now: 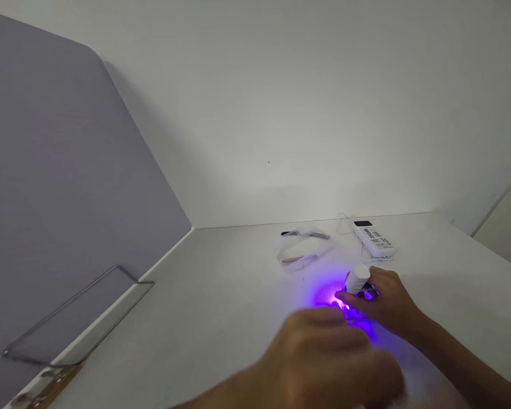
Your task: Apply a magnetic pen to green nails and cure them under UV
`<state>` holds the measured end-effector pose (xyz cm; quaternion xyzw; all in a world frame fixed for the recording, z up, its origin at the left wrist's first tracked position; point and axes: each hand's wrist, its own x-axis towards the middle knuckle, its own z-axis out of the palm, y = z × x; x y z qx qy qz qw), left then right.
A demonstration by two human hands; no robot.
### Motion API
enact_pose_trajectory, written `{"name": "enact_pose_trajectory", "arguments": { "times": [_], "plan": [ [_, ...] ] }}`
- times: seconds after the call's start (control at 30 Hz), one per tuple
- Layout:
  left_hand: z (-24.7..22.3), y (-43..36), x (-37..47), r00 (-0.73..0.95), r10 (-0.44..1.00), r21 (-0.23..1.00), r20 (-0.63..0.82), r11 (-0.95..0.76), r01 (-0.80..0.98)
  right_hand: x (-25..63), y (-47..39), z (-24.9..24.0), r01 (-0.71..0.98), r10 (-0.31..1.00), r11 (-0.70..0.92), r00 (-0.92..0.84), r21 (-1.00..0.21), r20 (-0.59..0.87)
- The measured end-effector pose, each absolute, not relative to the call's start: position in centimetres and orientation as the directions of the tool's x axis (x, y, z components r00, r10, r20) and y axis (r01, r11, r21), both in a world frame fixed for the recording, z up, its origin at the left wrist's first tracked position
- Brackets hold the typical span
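My right hand (387,298) grips a small white cylindrical lamp (359,278) standing over the white table. Bright violet light, like that of a UV lamp, spreads on the surface from beneath its lower end. Closer to me is my left hand (330,358), curled into a fist with the knuckles up and slightly blurred. It hides part of the lit spot, and whatever its fingers hold, if anything, stays out of sight. The lamp's lower end is partly covered by my right fingers.
A clear plastic bag (304,249) with thin pieces lies beyond the lamp. Right of it is a white printed device (373,238) with a dark end and a thin white cable. A bent wire frame (76,309) juts over the table's left edge. White and grey panels rise behind.
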<state>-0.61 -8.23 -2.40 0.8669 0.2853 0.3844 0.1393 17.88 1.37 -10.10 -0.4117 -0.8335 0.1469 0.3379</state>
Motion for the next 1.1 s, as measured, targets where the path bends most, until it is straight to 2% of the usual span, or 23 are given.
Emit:
{"name": "enact_pose_trajectory", "arguments": {
  "times": [0.07, 0.1, 0.2, 0.27, 0.37, 0.63, 0.8, 0.93, 1.1],
  "plan": [
    [-1.6, -6.6, -0.5, 0.452, 0.646, 0.482, 0.615, -0.762, 0.432, 17.8, 1.4, -9.9, 0.568, 0.760, 0.648, -0.448, -0.507, 0.471],
    [-1.6, -5.6, -0.4, 0.404, 0.691, 0.542, 0.599, -0.722, 0.431, 17.8, 1.4, -9.9, 0.559, 0.747, 0.663, -0.450, -0.498, 0.489],
    [-2.8, -2.9, -0.5, 0.306, 0.859, 0.691, 0.410, -0.511, 0.510, 17.7, 1.4, -9.9, 0.560, 0.746, 0.662, -0.427, -0.498, 0.511],
    [-3.8, -1.6, -0.6, 0.355, 0.888, 0.708, 0.291, -0.449, 0.545, 17.7, 1.4, -10.0, 0.554, 0.749, 0.658, -0.418, -0.509, 0.513],
    [-4.6, -0.7, -0.7, 0.463, 0.862, 0.699, 0.207, -0.461, 0.547, 17.8, 1.4, -9.9, 0.519, 0.752, 0.659, -0.442, -0.545, 0.488],
    [-4.8, -0.3, -0.5, 0.581, 0.791, 0.684, 0.191, -0.532, 0.500, 17.8, 1.1, -9.4, 0.491, 0.765, 0.641, -0.472, -0.590, 0.438],
    [-5.2, -0.2, -0.5, 0.589, 0.794, 0.665, 0.151, -0.523, 0.534, 17.6, 1.0, -9.3, 0.495, 0.765, 0.643, -0.443, -0.584, 0.467],
    [-5.4, -0.4, -0.3, 0.587, 0.801, 0.703, 0.117, -0.484, 0.521, 17.5, 1.0, -9.4, 0.507, 0.771, 0.637, -0.424, -0.581, 0.476],
    [-5.5, -0.6, -0.1, 0.591, 0.799, 0.743, 0.109, -0.460, 0.485, 17.6, 0.9, -9.3, 0.495, 0.820, 0.566, -0.420, -0.659, 0.389]
  ]
}}
